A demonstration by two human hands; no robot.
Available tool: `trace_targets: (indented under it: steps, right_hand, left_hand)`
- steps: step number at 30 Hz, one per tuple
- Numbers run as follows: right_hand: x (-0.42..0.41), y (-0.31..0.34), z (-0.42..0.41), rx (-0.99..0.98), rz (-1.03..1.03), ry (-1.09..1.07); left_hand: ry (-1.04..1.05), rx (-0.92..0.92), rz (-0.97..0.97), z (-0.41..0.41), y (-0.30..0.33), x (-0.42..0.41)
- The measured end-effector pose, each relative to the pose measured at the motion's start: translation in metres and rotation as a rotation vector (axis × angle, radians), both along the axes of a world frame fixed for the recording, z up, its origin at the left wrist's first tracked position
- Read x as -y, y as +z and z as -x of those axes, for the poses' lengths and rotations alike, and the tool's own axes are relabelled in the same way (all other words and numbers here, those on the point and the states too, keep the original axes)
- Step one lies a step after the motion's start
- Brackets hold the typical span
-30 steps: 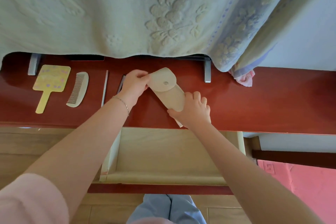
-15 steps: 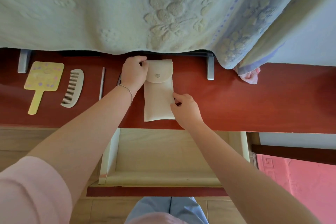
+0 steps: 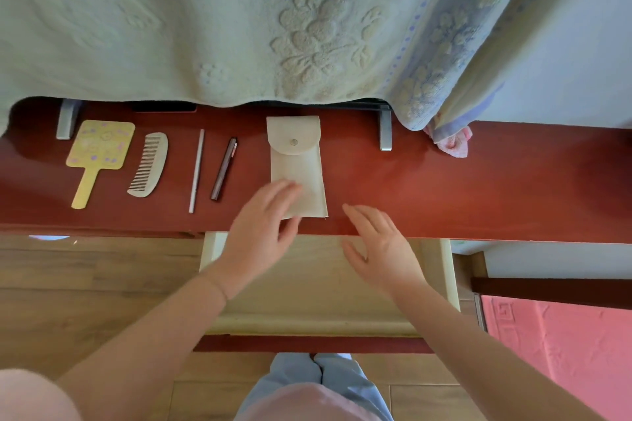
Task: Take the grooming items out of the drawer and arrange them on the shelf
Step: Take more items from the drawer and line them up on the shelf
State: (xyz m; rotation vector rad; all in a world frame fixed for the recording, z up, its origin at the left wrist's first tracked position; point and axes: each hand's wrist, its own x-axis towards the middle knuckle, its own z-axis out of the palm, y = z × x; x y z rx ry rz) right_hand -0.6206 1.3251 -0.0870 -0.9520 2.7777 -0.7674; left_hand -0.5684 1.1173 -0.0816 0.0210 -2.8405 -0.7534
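here we see the pouch (image 3: 297, 166) lying flat on the red shelf (image 3: 478, 188), flap snapped. to its left lie a dark pen (image 3: 224, 169), a thin white stick (image 3: 197, 170), a comb (image 3: 149, 164) and a yellow hand mirror (image 3: 97, 155). our left hand (image 3: 260, 232) hovers over the pouch's near corner, fingers spread and grasping nothing. our right hand (image 3: 379, 246), just right of the pouch, is also released. the drawer (image 3: 318, 284) stands pulled out below the pouch.

pouch (image 3: 297, 164) corner: under left hand (image 3: 260, 232) | fingertips: motion-blurred
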Motion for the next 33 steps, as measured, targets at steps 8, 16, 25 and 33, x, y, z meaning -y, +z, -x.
trace_targets:
  steps: [8,16,25,33]
  right_hand:
    - [-0.065,-0.031,-0.056,0.05,-0.579,0.34]
    - [-0.08,-0.038,-0.072,0.042,-0.616,0.343]
    - [-0.066,-0.033,-0.047,-0.123,-0.587,0.205]
    - [-0.046,-0.029,-0.004,-0.204,-0.617,0.128]
  left_hand:
    - [-0.376,0.285,0.235,-0.104,-0.049,-0.017]
    - [-0.441,0.397,0.437,-0.121,-0.056,-0.014]
    - [-0.275,0.28,0.499,-0.097,-0.051,-0.01]
    - [-0.19,0.153,0.583,-0.057,-0.043,0.002]
